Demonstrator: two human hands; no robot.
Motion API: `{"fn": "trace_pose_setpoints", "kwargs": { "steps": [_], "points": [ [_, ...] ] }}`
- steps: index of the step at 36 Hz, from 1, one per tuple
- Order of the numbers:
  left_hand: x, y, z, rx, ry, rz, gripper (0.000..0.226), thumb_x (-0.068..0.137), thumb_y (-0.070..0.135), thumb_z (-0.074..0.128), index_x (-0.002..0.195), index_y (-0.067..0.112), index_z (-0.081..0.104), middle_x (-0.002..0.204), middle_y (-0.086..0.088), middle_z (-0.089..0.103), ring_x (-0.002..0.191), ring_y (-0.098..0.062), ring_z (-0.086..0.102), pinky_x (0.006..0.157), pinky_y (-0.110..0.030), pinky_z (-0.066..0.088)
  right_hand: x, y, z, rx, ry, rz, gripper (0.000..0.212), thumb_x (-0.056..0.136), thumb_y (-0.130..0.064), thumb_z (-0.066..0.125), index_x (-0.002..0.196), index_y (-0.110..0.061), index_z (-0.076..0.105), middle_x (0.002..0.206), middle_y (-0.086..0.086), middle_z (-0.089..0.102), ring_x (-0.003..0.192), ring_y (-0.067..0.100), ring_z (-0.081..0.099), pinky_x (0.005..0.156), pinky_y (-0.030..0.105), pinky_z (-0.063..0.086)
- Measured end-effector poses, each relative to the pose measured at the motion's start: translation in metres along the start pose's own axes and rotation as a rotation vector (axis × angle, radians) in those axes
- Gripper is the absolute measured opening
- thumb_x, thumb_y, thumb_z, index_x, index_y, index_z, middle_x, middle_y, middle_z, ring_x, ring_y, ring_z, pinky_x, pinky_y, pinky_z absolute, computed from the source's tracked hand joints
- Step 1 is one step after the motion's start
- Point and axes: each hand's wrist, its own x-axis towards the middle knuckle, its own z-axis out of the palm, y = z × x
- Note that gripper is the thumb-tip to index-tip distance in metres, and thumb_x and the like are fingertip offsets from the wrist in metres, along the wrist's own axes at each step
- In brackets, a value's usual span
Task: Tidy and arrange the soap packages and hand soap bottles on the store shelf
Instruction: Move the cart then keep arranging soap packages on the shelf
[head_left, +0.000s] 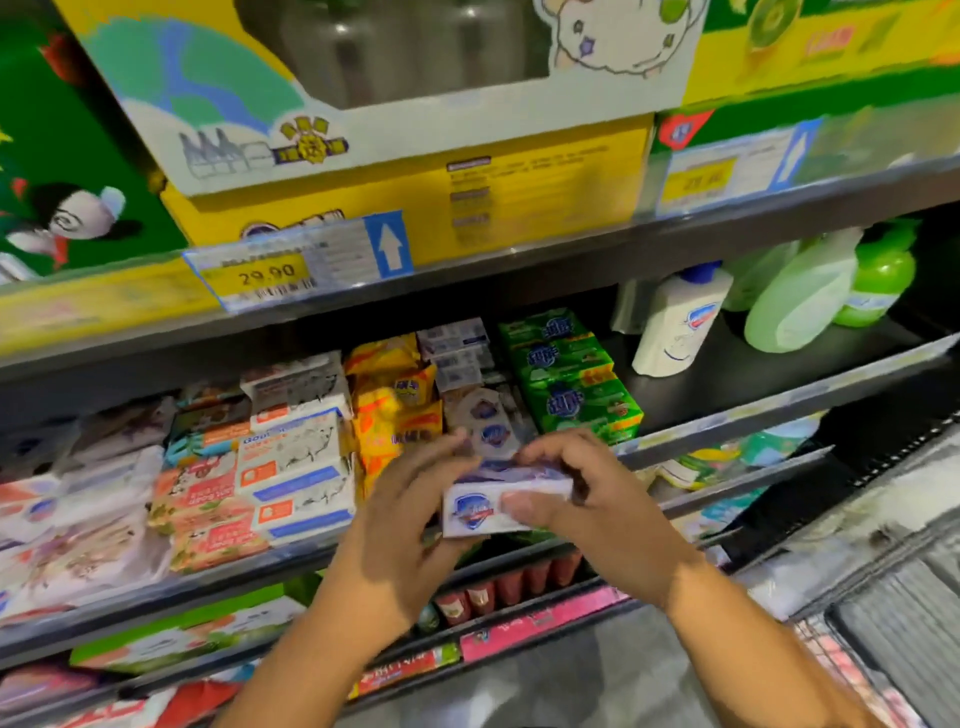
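Note:
A white soap package with a blue shield logo is held in front of the middle shelf by both hands. My left hand grips its left end and my right hand curls over its right end, thumb on the front face. Behind them the shelf holds rows of soap packages: white and blue boxes, yellow packs, white shield packs and green packs. A white hand soap bottle with a blue cap stands to the right, beside green bottles.
A dark shelf edge runs in front of the packages. Above, yellow boxes sit over a 29.90 price tag. Lower shelves hold red tubes and pink labels. A wire cart stands at the lower right.

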Motion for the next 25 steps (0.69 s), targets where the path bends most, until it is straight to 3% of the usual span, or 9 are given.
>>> {"fn": "trace_pose_setpoints", "kwargs": {
  "steps": [3,5,7,10,15,17,20,22,25],
  "points": [
    [-0.004,0.021,-0.011,-0.234,0.03,-0.174,0.054,0.071,0.059,0.074,0.117,0.07,0.048,0.122,0.042,0.052,0.115,0.014,0.051,0.087,-0.009,0.044,-0.006,0.0,0.007,0.23,-0.031,0.068,0.034,0.079,-0.059,0.073,0.101,-0.033,0.068,0.106,-0.006,0.071,0.099,0.008,0.067,0.085,0.026,0.05],
    [-0.008,0.029,-0.008,-0.464,0.071,-0.337,0.051,0.064,0.051,0.088,0.106,0.059,0.061,0.109,0.03,0.065,0.103,0.006,0.063,0.079,-0.012,0.051,-0.009,0.002,0.006,0.33,-0.124,0.082,0.042,0.08,-0.053,0.071,0.114,-0.028,0.065,0.114,-0.002,0.072,0.11,0.013,0.066,0.093,0.029,0.052],
    [-0.01,0.033,-0.003,-0.601,0.132,-0.426,0.051,0.063,0.038,0.089,0.108,0.042,0.066,0.105,0.017,0.072,0.098,-0.004,0.069,0.078,-0.019,0.055,-0.011,0.004,0.003,0.394,-0.253,0.09,0.051,0.083,-0.038,0.072,0.128,-0.022,0.057,0.124,-0.001,0.069,0.119,0.015,0.063,0.099,0.029,0.05],
    [-0.01,0.036,0.001,-0.746,0.231,-0.508,0.053,0.071,0.021,0.078,0.121,0.02,0.06,0.1,0.008,0.074,0.094,-0.009,0.07,0.077,-0.027,0.057,-0.008,0.007,0.002,0.362,-0.27,0.106,0.057,0.083,-0.024,0.079,0.133,-0.03,0.051,0.122,-0.012,0.067,0.115,0.012,0.064,0.09,0.027,0.054],
    [-0.022,0.033,0.005,-0.82,0.215,-0.534,0.05,0.08,0.015,0.073,0.127,0.019,0.056,0.104,0.01,0.07,0.094,-0.003,0.067,0.075,-0.019,0.055,-0.005,0.004,0.01,0.287,-0.14,0.11,0.046,0.078,-0.037,0.07,0.122,-0.04,0.055,0.12,-0.021,0.061,0.098,0.013,0.068,0.08,0.033,0.058],
    [-0.033,0.023,0.005,-0.782,0.138,-0.5,0.054,0.077,0.016,0.084,0.125,0.017,0.06,0.121,0.007,0.064,0.114,-0.008,0.062,0.088,-0.025,0.054,-0.005,0.003,0.015,0.306,-0.09,0.115,0.031,0.079,-0.037,0.068,0.109,-0.03,0.062,0.113,-0.016,0.066,0.094,0.014,0.069,0.078,0.037,0.058],
    [-0.045,0.012,-0.002,-0.581,0.062,-0.47,0.058,0.067,0.034,0.084,0.122,0.035,0.064,0.132,0.006,0.055,0.127,-0.017,0.054,0.105,-0.04,0.046,-0.006,0.004,0.022,0.484,-0.096,0.212,0.022,0.078,-0.039,0.067,0.093,-0.023,0.069,0.1,0.0,0.072,0.082,0.023,0.066,0.062,0.034,0.054],
    [-0.049,0.007,-0.009,-0.456,0.042,-0.463,0.054,0.069,0.043,0.079,0.12,0.045,0.061,0.126,0.016,0.06,0.123,-0.011,0.056,0.103,-0.035,0.047,-0.007,0.006,0.024,0.599,-0.197,0.257,0.033,0.078,-0.046,0.071,0.101,-0.022,0.071,0.103,0.01,0.074,0.079,0.025,0.065,0.059,0.03,0.055],
    [-0.058,0.002,-0.02,-0.508,0.023,-0.514,0.051,0.068,0.046,0.076,0.116,0.054,0.061,0.121,0.016,0.064,0.117,-0.011,0.06,0.096,-0.037,0.052,-0.008,0.014,0.027,0.643,-0.383,0.291,0.077,0.061,-0.037,0.092,0.128,-0.017,0.059,0.122,0.013,0.068,0.1,0.027,0.069,0.072,0.03,0.058]
  ]
}}
